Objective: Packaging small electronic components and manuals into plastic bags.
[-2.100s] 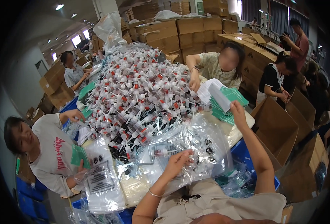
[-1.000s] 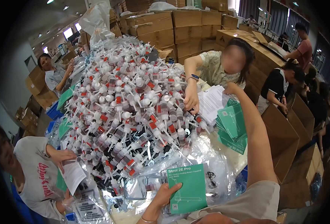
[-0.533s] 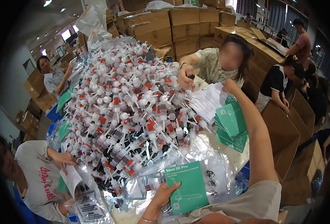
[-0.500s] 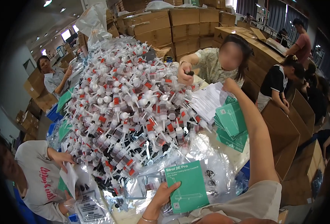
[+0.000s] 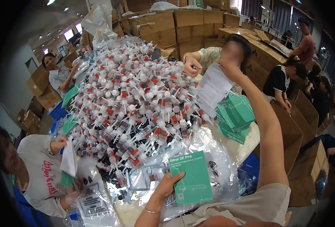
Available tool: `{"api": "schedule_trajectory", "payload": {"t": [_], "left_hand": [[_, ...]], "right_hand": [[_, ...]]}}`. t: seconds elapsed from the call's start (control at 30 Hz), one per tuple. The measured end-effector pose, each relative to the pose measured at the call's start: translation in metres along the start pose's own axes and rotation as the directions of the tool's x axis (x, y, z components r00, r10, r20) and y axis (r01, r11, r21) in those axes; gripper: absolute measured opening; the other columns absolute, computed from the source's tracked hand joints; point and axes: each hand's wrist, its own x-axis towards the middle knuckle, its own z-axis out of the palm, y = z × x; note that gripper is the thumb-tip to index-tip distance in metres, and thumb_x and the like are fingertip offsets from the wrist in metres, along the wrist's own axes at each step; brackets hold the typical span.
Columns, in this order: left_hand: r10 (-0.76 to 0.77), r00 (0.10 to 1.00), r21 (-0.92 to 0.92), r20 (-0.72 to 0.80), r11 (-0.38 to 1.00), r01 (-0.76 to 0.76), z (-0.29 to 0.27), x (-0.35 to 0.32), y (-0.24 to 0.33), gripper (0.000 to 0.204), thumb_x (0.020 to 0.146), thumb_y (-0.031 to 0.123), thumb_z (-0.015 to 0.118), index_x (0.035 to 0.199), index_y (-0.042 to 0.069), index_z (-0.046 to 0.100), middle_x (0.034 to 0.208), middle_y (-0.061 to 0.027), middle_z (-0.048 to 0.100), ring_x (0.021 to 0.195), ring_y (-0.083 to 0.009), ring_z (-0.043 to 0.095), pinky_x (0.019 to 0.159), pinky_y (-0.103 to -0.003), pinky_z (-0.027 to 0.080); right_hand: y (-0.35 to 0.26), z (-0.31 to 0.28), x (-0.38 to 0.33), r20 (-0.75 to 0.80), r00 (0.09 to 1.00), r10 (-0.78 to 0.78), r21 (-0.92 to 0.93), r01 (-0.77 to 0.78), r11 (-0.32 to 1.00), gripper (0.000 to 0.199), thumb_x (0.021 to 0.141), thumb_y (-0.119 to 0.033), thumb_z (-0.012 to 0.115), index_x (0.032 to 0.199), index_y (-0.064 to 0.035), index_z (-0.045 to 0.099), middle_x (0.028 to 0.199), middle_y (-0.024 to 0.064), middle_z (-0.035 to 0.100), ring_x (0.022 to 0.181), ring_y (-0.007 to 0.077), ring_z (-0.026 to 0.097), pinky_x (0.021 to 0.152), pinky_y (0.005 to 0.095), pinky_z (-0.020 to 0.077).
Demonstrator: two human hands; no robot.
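Note:
Near the front edge of the table, my left hand [image 5: 169,184] grips a green booklet [image 5: 194,178] by its left edge, thumb on the cover. Under the booklet lie clear plastic bags [image 5: 222,166] with small parts and a metal tool showing through. My right arm reaches far out on the right, and my right hand [image 5: 231,71] pinches the top of a printed white sheet [image 5: 215,89], which hangs tilted. Just below that sheet is a fanned stack of green booklets [image 5: 235,113].
A large heap of small clear bottles [image 5: 126,102] with white nozzles and red labels fills the table's middle. One co-worker [image 5: 42,166] at left handles papers; another [image 5: 209,56] sits opposite, hand near my sheet. Cardboard boxes [image 5: 190,26] stand behind; open cartons [image 5: 288,143] are at right.
My right hand has lifted the white sheet toward upright from the paper pile. The booklet in my left hand rose slightly. The left co-worker raised papers; the black object in the opposite co-worker's hand no longer shows.

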Motion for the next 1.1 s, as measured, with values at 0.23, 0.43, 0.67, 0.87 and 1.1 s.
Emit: {"api": "schedule_trajectory", "payload": {"t": [0.23, 0.43, 0.67, 0.87, 1.1], "left_hand": [[0.066, 0.997, -0.008, 0.048, 0.998, -0.066, -0.004, -0.001, -0.004, 0.025, 0.088, 0.017, 0.06, 0.107, 0.001, 0.06, 0.1, -0.0062, 0.064, 0.086, -0.013, 0.061, 0.075, -0.026, 0.051], [0.158, 0.987, -0.064, 0.034, 0.986, -0.156, -0.005, 0.002, -0.007, 0.03, 0.088, 0.02, 0.06, 0.109, -0.002, 0.057, 0.104, -0.0096, 0.063, 0.09, -0.0171, 0.062, 0.078, -0.029, 0.052], [0.289, 0.955, -0.247, 0.065, 0.932, -0.266, 0.003, -0.013, 0.004, 0.033, 0.088, 0.023, 0.06, 0.111, 0.0, 0.055, 0.108, -0.0079, 0.06, 0.093, -0.0168, 0.06, 0.079, -0.029, 0.05], [0.386, 0.917, -0.329, -0.104, 0.856, -0.398, -0.003, -0.07, 0.007, 0.028, 0.09, 0.02, 0.055, 0.11, -0.001, 0.056, 0.1, -0.0096, 0.064, 0.085, -0.0185, 0.063, 0.075, -0.029, 0.052], [0.345, 0.872, -0.238, -0.347, 0.867, -0.437, -0.031, -0.13, -0.032, 0.028, 0.09, 0.018, 0.055, 0.109, -0.002, 0.057, 0.1, -0.0105, 0.063, 0.086, -0.0186, 0.064, 0.072, -0.03, 0.054]], "right_hand": [[-0.052, -0.065, 0.015, 0.075, 0.995, -0.068, -0.384, 0.092, 0.919, 0.017, 0.085, -0.021, 0.053, 0.088, -0.0051, 0.053, 0.074, 0.0172, 0.062, 0.073, 0.0346, 0.061, 0.064, 0.0453, 0.0469], [-0.09, -0.123, 0.006, -0.108, 0.986, 0.129, -0.317, -0.157, 0.935, 0.022, 0.089, -0.023, 0.049, 0.087, -0.0015, 0.051, 0.073, 0.02, 0.06, 0.072, 0.0383, 0.059, 0.063, 0.0466, 0.0457], [-0.142, -0.118, -0.062, -0.32, 0.905, 0.279, 0.277, -0.193, 0.941, 0.015, 0.086, -0.012, 0.056, 0.084, 0.0018, 0.051, 0.065, 0.0148, 0.058, 0.059, 0.0222, 0.057, 0.057, 0.0318, 0.0438], [-0.218, -0.043, -0.182, 0.398, 0.759, 0.516, 0.498, -0.651, 0.573, 0.052, 0.081, -0.007, 0.061, 0.124, -0.0002, 0.033, 0.077, 0.0181, 0.059, 0.073, 0.0235, 0.062, 0.062, 0.0367, 0.0487], [-0.276, -0.039, -0.24, 0.121, 0.993, -0.009, -0.013, 0.011, 1.0, 0.071, 0.069, -0.012, 0.073, 0.129, -0.001, 0.035, 0.124, 0.0197, 0.04, 0.114, 0.0375, 0.04, 0.094, 0.0438, 0.0347]]}}
